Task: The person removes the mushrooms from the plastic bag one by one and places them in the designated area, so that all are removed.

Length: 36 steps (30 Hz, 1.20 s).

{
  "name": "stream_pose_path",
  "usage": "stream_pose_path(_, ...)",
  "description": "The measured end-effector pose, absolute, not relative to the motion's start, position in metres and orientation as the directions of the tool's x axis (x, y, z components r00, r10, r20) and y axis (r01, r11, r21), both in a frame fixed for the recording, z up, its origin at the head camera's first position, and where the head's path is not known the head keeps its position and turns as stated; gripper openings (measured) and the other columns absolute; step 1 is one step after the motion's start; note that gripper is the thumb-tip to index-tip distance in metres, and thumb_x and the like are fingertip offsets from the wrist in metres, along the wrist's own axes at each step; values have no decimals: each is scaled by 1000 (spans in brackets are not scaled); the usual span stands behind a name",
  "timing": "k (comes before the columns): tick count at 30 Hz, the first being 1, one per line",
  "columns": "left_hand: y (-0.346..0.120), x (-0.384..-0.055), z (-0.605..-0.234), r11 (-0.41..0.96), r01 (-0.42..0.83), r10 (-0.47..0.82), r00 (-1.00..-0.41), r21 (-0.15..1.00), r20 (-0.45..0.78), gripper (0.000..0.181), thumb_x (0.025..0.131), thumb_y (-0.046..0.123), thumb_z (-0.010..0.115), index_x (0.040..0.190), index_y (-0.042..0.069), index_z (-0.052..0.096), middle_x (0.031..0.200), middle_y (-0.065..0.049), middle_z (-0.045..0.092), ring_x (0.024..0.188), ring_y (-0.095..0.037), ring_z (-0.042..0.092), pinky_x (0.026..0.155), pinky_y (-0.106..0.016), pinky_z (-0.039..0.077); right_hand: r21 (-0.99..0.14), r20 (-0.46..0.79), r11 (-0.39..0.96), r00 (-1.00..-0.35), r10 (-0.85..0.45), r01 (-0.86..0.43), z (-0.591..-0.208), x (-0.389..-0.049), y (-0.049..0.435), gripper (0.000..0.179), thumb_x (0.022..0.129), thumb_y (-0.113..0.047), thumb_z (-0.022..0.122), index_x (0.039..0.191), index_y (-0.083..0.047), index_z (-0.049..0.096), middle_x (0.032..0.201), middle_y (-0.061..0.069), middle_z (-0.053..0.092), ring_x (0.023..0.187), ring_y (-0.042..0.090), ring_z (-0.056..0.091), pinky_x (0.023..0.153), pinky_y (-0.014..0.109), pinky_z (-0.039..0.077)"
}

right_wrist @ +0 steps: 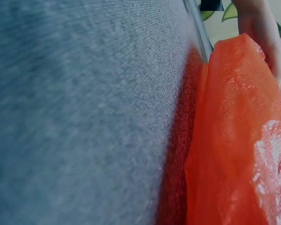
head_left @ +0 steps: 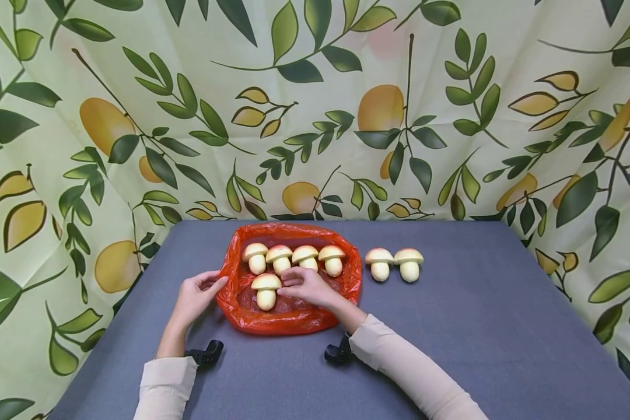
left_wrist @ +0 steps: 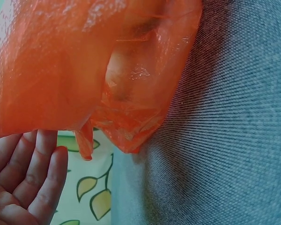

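Observation:
An open red plastic bag [head_left: 289, 326] with its rim spread wide lies on the table. Inside, several toy mushrooms with pale stems and yellowish, red-tinged caps form a back row, and one mushroom [head_left: 266, 298] stands in front of them. My right hand [head_left: 310, 287] reaches in over the bag's right side, its loosely bent fingertips right beside that front mushroom's cap. At the left rim is my left hand [head_left: 196, 294], thumb and fingers at the plastic. In the left wrist view, the left hand's relaxed fingers [left_wrist: 30, 164] meet the bag's edge, their tips partly hidden.
Two more mushrooms, a left one [head_left: 380, 265] and a right one [head_left: 409, 265], stand side by side to the right of the bag. A grey-blue cloth covers the table [head_left: 478, 350]. Behind it hangs a leaf-patterned curtain [head_left: 325, 175]. Black devices are strapped to both wrists.

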<state>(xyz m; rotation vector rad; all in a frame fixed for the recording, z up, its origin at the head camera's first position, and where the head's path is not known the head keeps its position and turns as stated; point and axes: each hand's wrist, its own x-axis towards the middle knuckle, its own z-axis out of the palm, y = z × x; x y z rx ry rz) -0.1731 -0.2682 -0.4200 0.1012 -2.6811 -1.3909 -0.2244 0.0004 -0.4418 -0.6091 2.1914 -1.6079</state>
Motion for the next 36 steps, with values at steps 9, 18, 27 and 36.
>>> stream_pose_path(9, -267, -173, -419, 580, -13, -117, -991, 814, 68, 39, 93, 22, 63, 121, -6, 63, 109, -26, 68, 75, 13, 54, 71, -9, 48, -957, -54, 272, -853, -519, -105, -444, -231, -11, 48, 86, -12, 71, 126, 7, 55, 128, 24, 61, 118, 36, 61, 93, 36, 54)
stream_pose_path(18, -268, -174, -420, 579, -10, -120, -990, 815, 72, 39, 93, 23, 63, 120, -6, 63, 109, -26, 68, 75, 13, 54, 71, -9, 48, -946, -66, 305, -852, -520, -114, -447, -235, -21, 52, 84, -13, 73, 129, 7, 55, 128, 26, 61, 116, 36, 62, 95, 36, 53)
stream_pose_path(27, -268, -174, -421, 576, -7, -122, -990, 817, 77, 39, 94, 22, 63, 120, -6, 63, 109, -27, 68, 75, 15, 54, 71, -9, 48, -897, 3, 376, -855, -519, -232, -450, -235, -31, 47, 81, -22, 77, 121, -3, 64, 121, 15, 68, 95, 11, 60, 82, 22, 49)
stream_pose_path(36, -268, -174, -421, 587, -9, -123, -989, 809, 79, 39, 93, 22, 63, 119, -6, 63, 109, -26, 69, 74, 14, 54, 70, -10, 48, -917, -16, 360, -883, -469, -174, -452, -234, -40, 50, 77, -23, 80, 119, -1, 65, 110, 16, 70, 79, 5, 52, 69, 17, 45)
